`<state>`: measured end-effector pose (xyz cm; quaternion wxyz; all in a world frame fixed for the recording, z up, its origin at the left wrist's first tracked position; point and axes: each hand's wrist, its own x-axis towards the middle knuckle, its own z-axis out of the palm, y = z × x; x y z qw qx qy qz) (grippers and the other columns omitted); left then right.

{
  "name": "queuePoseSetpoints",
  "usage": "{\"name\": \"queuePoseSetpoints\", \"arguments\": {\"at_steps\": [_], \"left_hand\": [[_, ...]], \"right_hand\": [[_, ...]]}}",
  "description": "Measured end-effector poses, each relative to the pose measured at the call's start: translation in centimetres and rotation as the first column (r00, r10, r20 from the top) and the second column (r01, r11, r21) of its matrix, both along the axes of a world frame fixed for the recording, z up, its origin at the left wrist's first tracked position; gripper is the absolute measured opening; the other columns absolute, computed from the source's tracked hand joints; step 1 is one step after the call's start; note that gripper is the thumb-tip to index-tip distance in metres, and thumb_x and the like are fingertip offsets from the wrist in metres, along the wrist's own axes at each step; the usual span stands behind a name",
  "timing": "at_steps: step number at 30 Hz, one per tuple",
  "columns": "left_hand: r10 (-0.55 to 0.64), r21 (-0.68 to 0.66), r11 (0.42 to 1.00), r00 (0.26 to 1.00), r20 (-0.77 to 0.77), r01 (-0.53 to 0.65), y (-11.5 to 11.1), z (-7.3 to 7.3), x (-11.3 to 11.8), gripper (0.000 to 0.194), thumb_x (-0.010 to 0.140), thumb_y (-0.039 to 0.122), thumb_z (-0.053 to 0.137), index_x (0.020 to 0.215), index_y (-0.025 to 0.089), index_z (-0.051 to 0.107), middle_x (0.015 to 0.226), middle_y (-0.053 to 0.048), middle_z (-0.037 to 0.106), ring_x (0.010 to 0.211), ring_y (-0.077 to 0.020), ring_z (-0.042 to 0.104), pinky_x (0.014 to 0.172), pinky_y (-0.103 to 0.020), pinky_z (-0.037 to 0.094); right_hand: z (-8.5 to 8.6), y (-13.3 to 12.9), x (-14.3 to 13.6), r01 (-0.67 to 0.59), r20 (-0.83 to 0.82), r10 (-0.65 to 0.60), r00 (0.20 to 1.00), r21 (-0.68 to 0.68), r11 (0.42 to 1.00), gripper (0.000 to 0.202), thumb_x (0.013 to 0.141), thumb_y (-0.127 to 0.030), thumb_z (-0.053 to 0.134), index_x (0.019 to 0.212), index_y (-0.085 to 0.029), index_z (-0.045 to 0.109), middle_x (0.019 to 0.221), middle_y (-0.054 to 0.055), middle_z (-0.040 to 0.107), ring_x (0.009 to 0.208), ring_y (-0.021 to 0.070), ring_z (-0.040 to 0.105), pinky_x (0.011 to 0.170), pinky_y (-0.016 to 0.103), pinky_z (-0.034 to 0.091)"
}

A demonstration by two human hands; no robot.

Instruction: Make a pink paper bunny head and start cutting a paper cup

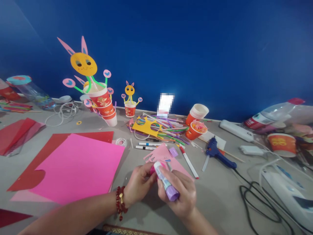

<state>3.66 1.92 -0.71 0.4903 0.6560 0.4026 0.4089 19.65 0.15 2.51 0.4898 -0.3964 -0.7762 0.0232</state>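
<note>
My right hand (182, 192) is closed around a glue stick (165, 181) with a white and purple barrel, tilted with its purple base toward me. My left hand (140, 182), with a red bead bracelet (120, 202) at the wrist, pinches a small bright pink paper piece (153, 169) against the glue stick's upper end. Most of that piece is hidden by my fingers and the stick. Just beyond my hands lies a cut light pink sheet (160, 151), and on it a purple cap (173, 151).
Large pink sheets (97, 166) lie at left. Markers (146, 148), a yellow sheet with holes (146, 125) and pipe cleaners (171, 125) lie behind my hands. A blue glue gun (217, 153) with a black cord is at right. Paper-cup figures (101, 99) stand against the blue wall.
</note>
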Motion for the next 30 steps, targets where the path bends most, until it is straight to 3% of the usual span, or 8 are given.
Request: {"name": "queuePoseSetpoints", "arguments": {"at_steps": [6,17,22,26,30], "left_hand": [[-0.014,0.04,0.999,0.998,-0.065,0.017,-0.02,0.31,-0.11,0.021,0.093,0.026,0.049,0.086,0.016,0.065,0.077,-0.002,0.066,0.07,-0.014,0.059,0.068,-0.021,0.046],[-0.018,0.026,0.999,0.999,-0.051,0.019,-0.03,0.4,-0.06,0.02,0.092,0.026,0.051,0.08,0.016,0.063,0.076,-0.001,0.064,0.069,-0.0136,0.056,0.067,-0.02,0.045],[-0.007,0.05,0.999,0.998,-0.068,0.01,0.07,0.4,-0.14,0.019,0.093,0.025,0.048,0.086,0.017,0.065,0.077,-0.001,0.066,0.069,-0.013,0.058,0.067,-0.02,0.045],[-0.008,0.076,0.997,0.995,-0.098,0.016,0.07,0.37,-0.19,0.019,0.093,0.024,0.049,0.084,0.017,0.064,0.076,-0.001,0.065,0.069,-0.0133,0.057,0.066,-0.02,0.045],[-0.026,0.086,0.996,0.993,-0.111,0.036,0.04,0.51,-0.22,0.019,0.093,0.022,0.048,0.084,0.018,0.064,0.077,-0.001,0.066,0.07,-0.0133,0.059,0.068,-0.02,0.045]], "right_hand": [[0.04,0.13,0.25,0.047,-0.023,-0.047,0.999,-0.005,0.999,0.036,0.08,-0.01,0.063,0.115,-0.019,0.065,0.071,0.004,0.073,0.051,0.0166,0.062,0.05,0.028,0.051],[0.12,-0.1,0.12,-0.041,0.017,0.041,0.999,-0.008,0.999,0.037,0.082,-0.012,0.061,0.118,-0.018,0.064,0.066,0.003,0.07,0.048,0.0163,0.06,0.046,0.028,0.049],[-0.03,0.07,0.31,0.063,-0.037,-0.064,0.997,-0.011,0.998,0.035,0.08,-0.009,0.064,0.113,-0.02,0.065,0.07,0.003,0.073,0.05,0.0167,0.063,0.05,0.028,0.052],[0.04,0.09,0.23,0.001,-0.029,-0.001,1.0,-0.021,1.0,0.035,0.081,-0.011,0.063,0.115,-0.02,0.064,0.069,0.003,0.071,0.049,0.0161,0.062,0.048,0.028,0.051],[0.05,0.1,0.35,0.057,-0.03,-0.057,0.998,-0.009,0.998,0.034,0.081,-0.011,0.063,0.114,-0.02,0.064,0.072,0.003,0.073,0.05,0.0162,0.063,0.05,0.028,0.052]]}}
